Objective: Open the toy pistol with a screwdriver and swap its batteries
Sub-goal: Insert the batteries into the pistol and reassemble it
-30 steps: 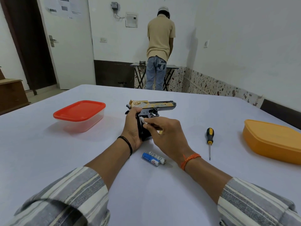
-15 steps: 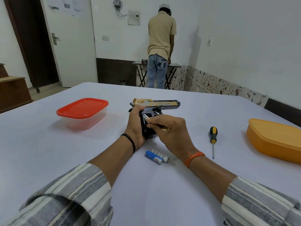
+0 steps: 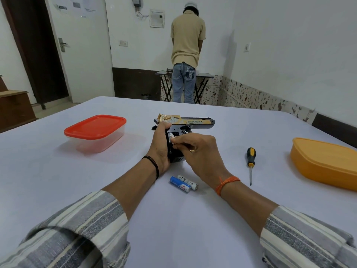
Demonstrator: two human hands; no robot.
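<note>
A black and gold toy pistol (image 3: 193, 122) lies on its side at the table's middle, barrel pointing right. My left hand (image 3: 160, 146) grips its black handle from the left. My right hand (image 3: 195, 149) pinches a white battery (image 3: 172, 135) with thumb and fingers and holds it against the open handle compartment. Two loose batteries, one blue (image 3: 179, 184) and one white (image 3: 188, 180), lie side by side on the table just below my hands. A screwdriver (image 3: 250, 160) with a black and yellow handle lies to the right, tip toward me.
A clear box with a red lid (image 3: 95, 130) stands at the left. An orange lidded box (image 3: 326, 165) sits at the right edge. A person in a tan shirt stands with back turned at a small folding table by the far wall.
My hands and the pistol have stayed in place; my right fingers have pressed the white battery slightly deeper into the handle. The camera has tilted a little.
</note>
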